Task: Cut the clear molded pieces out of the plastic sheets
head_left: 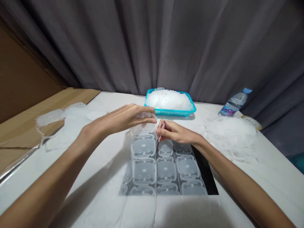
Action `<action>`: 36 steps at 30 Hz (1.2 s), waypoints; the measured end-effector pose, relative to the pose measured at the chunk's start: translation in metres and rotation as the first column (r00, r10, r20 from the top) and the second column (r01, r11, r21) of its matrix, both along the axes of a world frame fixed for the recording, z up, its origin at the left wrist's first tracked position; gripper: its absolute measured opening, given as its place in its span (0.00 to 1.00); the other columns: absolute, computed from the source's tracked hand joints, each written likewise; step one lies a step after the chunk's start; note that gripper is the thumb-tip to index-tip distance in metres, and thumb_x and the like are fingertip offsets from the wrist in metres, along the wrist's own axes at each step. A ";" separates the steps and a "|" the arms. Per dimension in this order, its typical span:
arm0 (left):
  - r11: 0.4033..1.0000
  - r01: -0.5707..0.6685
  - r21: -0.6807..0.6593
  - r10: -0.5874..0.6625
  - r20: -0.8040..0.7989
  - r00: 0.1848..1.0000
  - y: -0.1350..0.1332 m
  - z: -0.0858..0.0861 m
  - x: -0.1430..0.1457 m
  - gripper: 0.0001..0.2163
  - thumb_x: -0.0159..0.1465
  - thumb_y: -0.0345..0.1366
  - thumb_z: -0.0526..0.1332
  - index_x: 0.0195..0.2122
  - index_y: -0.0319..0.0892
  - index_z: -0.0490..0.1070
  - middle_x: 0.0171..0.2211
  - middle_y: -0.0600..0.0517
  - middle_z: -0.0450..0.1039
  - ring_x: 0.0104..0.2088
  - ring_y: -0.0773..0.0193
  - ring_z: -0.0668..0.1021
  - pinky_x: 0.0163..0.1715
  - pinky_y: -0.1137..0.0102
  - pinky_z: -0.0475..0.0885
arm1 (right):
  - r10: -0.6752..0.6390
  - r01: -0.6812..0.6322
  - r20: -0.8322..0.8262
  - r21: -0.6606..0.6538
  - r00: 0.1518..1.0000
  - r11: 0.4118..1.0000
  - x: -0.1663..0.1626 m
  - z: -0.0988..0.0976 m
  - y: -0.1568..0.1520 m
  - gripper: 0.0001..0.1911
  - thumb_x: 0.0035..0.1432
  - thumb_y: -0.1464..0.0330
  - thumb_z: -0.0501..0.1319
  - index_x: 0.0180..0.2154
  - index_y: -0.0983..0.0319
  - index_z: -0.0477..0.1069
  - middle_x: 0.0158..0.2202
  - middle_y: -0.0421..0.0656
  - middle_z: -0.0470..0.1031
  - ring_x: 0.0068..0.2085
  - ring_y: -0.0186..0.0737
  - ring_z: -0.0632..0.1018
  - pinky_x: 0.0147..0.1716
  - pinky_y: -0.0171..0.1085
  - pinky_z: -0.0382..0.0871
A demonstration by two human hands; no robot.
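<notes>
A clear plastic sheet with rows of rounded, frosted lid-shaped pieces (144, 171) lies flat in front of me, partly over a black panel (207, 171). My left hand (140, 115) is at the sheet's far left, thumb and fingers closed on a translucent plastic piece (144, 128). Just to its right, my right hand (171, 131) grips a slim pink tool (161, 129), its tip pointing down at the sheet between two columns of shapes. The tool's exact kind cannot be made out, and my fingers hide part of it.
Behind my hands stands a turquoise basket (171, 112) heaped with white translucent pieces. Loose plastic film is piled at left (76, 123) and right (230, 136). A water bottle (235, 103) leans at the back right, near a tape roll (253, 122). Cardboard (68, 95) borders the left.
</notes>
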State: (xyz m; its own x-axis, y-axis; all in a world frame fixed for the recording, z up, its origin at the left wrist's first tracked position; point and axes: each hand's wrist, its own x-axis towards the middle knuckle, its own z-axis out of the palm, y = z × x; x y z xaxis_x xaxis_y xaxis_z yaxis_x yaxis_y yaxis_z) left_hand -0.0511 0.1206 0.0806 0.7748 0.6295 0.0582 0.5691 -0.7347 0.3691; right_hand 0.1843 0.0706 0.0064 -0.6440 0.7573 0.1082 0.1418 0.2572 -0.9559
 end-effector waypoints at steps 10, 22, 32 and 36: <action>1.000 0.024 0.018 -0.024 -0.009 1.000 0.001 -0.001 0.000 0.19 0.73 0.57 0.56 0.43 0.47 0.76 0.29 0.56 0.75 0.28 0.65 0.74 0.29 0.73 0.62 | -0.009 0.010 -0.024 0.015 1.000 1.000 -0.003 0.000 -0.002 0.22 0.69 0.48 0.60 0.34 0.60 0.67 0.31 0.39 0.75 0.34 0.37 0.75 0.37 0.38 0.69; 0.999 -0.001 -0.053 0.001 0.000 1.000 -0.001 0.016 -0.006 0.19 0.71 0.56 0.58 0.40 0.44 0.76 0.29 0.55 0.73 0.28 0.66 0.72 0.30 0.74 0.64 | -0.073 0.062 -0.159 -0.079 0.985 0.995 0.008 -0.012 0.012 0.23 0.68 0.46 0.59 0.37 0.60 0.66 0.32 0.40 0.76 0.31 0.34 0.76 0.29 0.34 0.66; 0.998 -0.025 -0.057 0.024 -0.024 0.999 -0.003 0.017 -0.005 0.18 0.71 0.55 0.58 0.42 0.46 0.77 0.31 0.56 0.74 0.30 0.65 0.74 0.31 0.74 0.64 | 0.046 -0.054 -0.059 -0.151 0.997 0.987 -0.007 -0.004 -0.004 0.23 0.67 0.47 0.61 0.34 0.60 0.67 0.30 0.39 0.75 0.32 0.35 0.74 0.32 0.36 0.66; 0.998 -0.030 -0.051 0.029 -0.026 0.999 -0.002 0.015 -0.007 0.18 0.72 0.55 0.58 0.45 0.47 0.77 0.32 0.55 0.76 0.30 0.65 0.74 0.32 0.74 0.64 | 0.056 -0.068 -0.071 -0.174 0.996 0.982 -0.009 -0.005 -0.006 0.21 0.67 0.49 0.63 0.36 0.60 0.67 0.31 0.39 0.76 0.33 0.35 0.74 0.33 0.35 0.66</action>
State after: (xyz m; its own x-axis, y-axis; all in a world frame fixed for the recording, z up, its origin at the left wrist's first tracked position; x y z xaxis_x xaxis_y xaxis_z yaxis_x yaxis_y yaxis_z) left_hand -0.0577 0.1188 0.0959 0.7568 0.6536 0.0054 0.5999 -0.6979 0.3912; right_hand 0.1753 0.0643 0.0015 -0.6862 0.7271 0.0204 0.0661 0.0902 -0.9937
